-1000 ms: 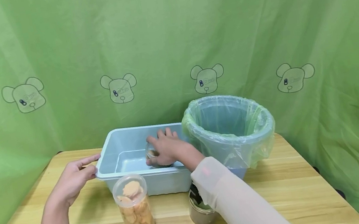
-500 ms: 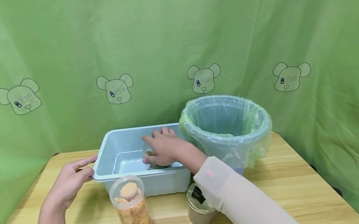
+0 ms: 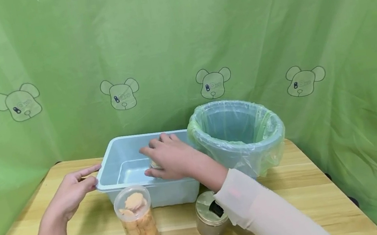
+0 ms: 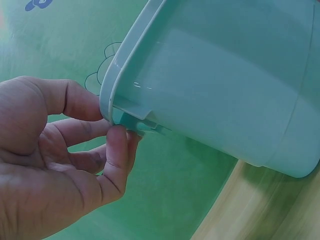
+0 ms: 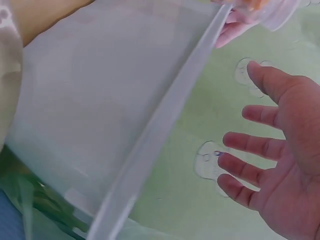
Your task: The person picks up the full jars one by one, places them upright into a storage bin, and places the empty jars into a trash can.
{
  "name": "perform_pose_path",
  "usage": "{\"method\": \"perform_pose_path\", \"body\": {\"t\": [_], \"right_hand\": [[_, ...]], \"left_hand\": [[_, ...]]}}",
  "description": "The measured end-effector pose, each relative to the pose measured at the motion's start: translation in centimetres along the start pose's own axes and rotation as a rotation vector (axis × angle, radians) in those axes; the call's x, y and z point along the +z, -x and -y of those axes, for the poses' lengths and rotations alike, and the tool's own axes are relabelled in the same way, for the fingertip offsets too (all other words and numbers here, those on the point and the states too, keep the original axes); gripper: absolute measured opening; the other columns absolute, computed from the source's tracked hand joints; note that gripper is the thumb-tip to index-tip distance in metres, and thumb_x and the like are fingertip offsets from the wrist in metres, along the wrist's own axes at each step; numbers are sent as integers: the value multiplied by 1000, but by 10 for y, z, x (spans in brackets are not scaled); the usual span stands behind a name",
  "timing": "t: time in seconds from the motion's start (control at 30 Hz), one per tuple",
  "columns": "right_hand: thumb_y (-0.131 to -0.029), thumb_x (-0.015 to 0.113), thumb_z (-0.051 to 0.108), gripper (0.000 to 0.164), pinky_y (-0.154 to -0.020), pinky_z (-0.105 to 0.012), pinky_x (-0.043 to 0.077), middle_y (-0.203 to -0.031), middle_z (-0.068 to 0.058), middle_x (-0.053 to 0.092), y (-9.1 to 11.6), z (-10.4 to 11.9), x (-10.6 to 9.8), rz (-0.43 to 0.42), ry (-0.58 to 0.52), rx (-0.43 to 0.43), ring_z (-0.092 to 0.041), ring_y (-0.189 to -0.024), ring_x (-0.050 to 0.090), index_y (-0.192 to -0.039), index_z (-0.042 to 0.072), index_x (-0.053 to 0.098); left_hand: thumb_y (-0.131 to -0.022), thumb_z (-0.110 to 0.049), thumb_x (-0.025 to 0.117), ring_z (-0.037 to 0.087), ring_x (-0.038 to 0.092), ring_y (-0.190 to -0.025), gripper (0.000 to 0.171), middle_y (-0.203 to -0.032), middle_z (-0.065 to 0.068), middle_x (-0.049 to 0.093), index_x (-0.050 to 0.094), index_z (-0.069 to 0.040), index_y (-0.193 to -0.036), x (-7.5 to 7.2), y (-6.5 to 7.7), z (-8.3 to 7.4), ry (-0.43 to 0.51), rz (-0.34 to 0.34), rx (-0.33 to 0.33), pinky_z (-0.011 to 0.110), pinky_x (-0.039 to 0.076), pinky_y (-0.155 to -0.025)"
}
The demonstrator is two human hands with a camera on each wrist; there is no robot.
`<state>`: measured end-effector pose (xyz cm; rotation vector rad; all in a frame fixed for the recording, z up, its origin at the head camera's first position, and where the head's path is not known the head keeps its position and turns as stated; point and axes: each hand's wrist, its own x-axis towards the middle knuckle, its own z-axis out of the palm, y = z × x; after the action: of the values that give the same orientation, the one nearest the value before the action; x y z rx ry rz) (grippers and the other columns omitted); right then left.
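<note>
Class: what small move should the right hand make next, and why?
Probably lift the right hand clear of the pale blue plastic tub: its fingers are spread, holding nothing, a small jar lies in the tub beneath, and the left hand grips the rim.

A staged recording set rather than a lived-in room is showing here: green bear-printed cloth point(image 3: 178, 46) is hanging as a backdrop all around a bare wooden worktop point(image 3: 295, 195) that is carrying only a few props
</note>
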<state>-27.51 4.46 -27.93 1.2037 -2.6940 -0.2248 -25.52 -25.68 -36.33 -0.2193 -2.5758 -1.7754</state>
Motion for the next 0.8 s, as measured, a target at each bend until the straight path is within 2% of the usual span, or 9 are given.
{"method": "perform_pose_path", "body": {"t": [0.1, 0.2, 0.43, 0.57, 0.67, 0.8], "right_hand": [[-102, 52, 53, 58, -101, -47, 43, -132, -3, 60, 6, 5, -6, -37, 37, -37, -28, -115, 53, -150, 21, 50], [-102, 54, 49, 53, -97, -45, 45, -129, -2, 60, 12, 11, -11, -73, 89, -78, -27, -110, 54, -148, 22, 51], [-103, 54, 46, 51, -86, -38, 46, -128, -2, 59, 24, 27, -16, -139, 161, -172, -23, -104, 53, -148, 22, 50], [-104, 52, 39, 46, -81, -36, 46, -125, 0, 60, 29, 35, -15, -180, 186, -223, -22, -100, 53, -147, 22, 50], [-105, 49, 38, 45, -82, -37, 46, -127, -1, 59, 31, 40, -13, -188, 184, -252, -22, -103, 53, -147, 21, 48], [-108, 40, 46, 50, -88, -39, 46, -134, -3, 56, 32, 47, -9, -181, 165, -286, -23, -109, 53, -151, 21, 45]], "left_hand": [[-96, -2, 52, 16, 68, -106, 54, -152, 28, 45, 45, 10, -148, 0, 0, -1, 6, 3, 2, 19, 50, -88], [-96, -2, 52, 14, 68, -105, 55, -153, 29, 43, 44, 11, -148, 0, 0, -1, 12, 4, 2, 19, 51, -87], [-96, -1, 52, 14, 68, -105, 54, -152, 29, 44, 44, 11, -148, 0, 0, -1, 10, 3, 9, 19, 51, -87], [-96, -1, 51, 13, 68, -103, 53, -149, 30, 48, 45, 11, -148, 0, 1, -1, 14, 2, 8, 20, 51, -87], [-98, -3, 51, 15, 68, -104, 53, -147, 31, 49, 44, 10, -149, 0, 1, 0, 15, 3, 4, 21, 51, -88], [-99, -5, 50, 24, 68, -110, 53, -147, 31, 48, 44, 9, -150, -1, 2, -1, 12, 7, -3, 22, 50, -90]]}}
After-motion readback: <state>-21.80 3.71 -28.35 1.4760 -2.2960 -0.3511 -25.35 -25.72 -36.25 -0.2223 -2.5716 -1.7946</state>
